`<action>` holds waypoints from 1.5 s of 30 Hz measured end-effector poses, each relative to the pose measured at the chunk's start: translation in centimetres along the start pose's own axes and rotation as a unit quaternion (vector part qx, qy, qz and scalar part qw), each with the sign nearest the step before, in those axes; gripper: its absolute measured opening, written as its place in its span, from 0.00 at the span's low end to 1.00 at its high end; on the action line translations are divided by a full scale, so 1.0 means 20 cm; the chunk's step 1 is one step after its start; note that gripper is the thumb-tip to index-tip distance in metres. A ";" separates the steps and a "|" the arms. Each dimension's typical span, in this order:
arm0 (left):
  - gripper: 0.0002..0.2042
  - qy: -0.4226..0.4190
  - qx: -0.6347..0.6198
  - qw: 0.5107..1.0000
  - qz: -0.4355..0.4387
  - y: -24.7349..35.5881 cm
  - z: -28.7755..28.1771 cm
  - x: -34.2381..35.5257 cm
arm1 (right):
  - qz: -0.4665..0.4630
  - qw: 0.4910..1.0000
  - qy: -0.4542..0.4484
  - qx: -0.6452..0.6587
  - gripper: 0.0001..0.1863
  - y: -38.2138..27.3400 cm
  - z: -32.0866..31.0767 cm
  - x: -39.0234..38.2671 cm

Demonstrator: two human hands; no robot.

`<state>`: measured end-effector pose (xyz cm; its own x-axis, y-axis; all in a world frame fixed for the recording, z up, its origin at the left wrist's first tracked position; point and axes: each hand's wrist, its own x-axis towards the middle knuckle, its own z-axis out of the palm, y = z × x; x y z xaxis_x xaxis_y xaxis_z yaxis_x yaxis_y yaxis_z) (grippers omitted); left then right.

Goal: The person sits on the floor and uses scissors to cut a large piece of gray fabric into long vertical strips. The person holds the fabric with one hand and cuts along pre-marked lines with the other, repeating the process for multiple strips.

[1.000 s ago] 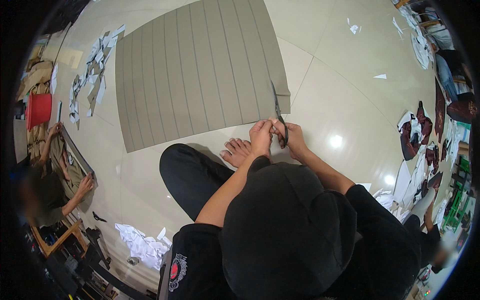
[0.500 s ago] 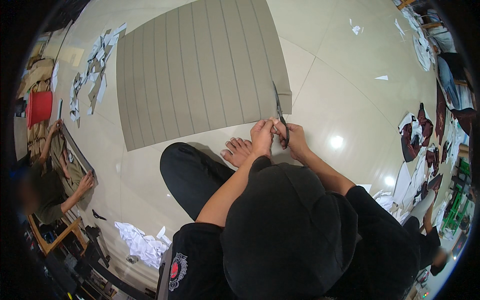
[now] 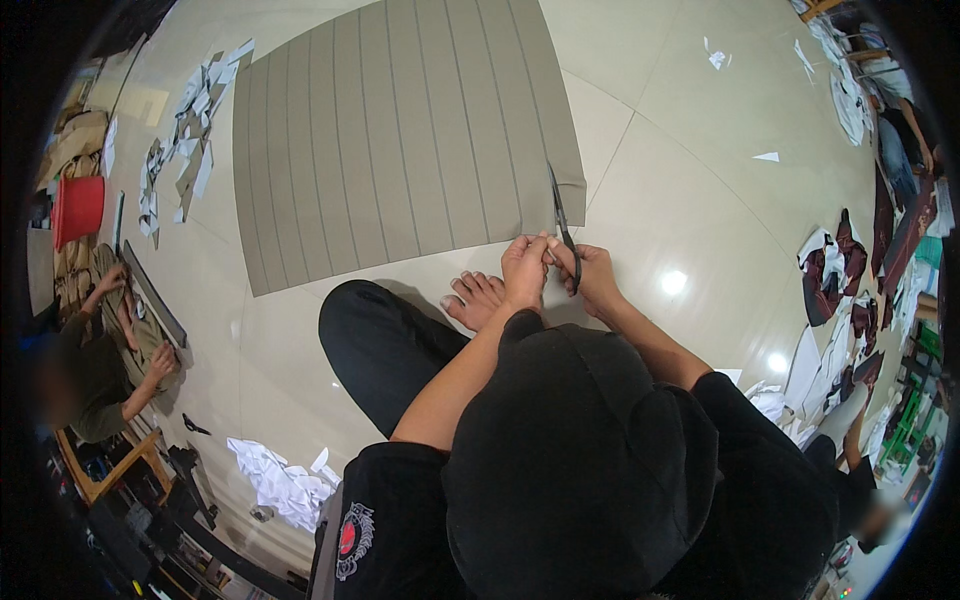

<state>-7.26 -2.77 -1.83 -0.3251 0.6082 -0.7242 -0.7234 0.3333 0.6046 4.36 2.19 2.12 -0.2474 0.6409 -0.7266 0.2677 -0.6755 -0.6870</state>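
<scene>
A large brown-grey sheet (image 3: 400,130) with dark parallel lines lies flat on the floor in front of me. Black-bladed scissors (image 3: 560,205) rest over its near right corner, pointing away from me, beside a short slit or crease at the right edge. My right hand (image 3: 594,278) is closed around the scissors' handles. Close against it, my left hand (image 3: 523,265) has its fingers pinched together just off the sheet's near edge. What the left fingers hold, if anything, is too small to make out. My bare foot (image 3: 473,300) is beside the left hand.
Paper and sheet offcuts (image 3: 190,130) lie beyond the sheet's left side. Crumpled white scraps (image 3: 280,480) are at lower left, near small black scissors (image 3: 196,425). On the left a co-worker (image 3: 95,370) handles a dark strip (image 3: 155,297). Maroon and white pieces (image 3: 840,265) lie at right.
My hands and the scissors stay almost still. The co-worker's hands and dark strip at left have shifted slightly. Another person's arm now shows at the far upper right.
</scene>
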 end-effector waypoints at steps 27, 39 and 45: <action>0.10 -0.032 -0.078 0.996 -0.020 -0.01 -0.05 0.02 | -0.002 1.000 0.007 0.026 0.26 -0.11 0.05 0.16; 0.09 -0.036 -0.076 0.996 -0.027 0.02 -0.04 0.00 | -0.014 1.000 0.012 0.022 0.26 -0.09 0.05 0.17; 0.09 -0.036 -0.073 0.996 -0.027 0.02 -0.04 0.00 | -0.007 1.000 0.017 0.021 0.26 -0.11 0.06 0.15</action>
<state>-8.03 -3.23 -1.87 -0.2422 0.6438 -0.7258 -0.8209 0.2628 0.5070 1.97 5.24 1.48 -0.2198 0.6619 -0.7166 0.2254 -0.6803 -0.6974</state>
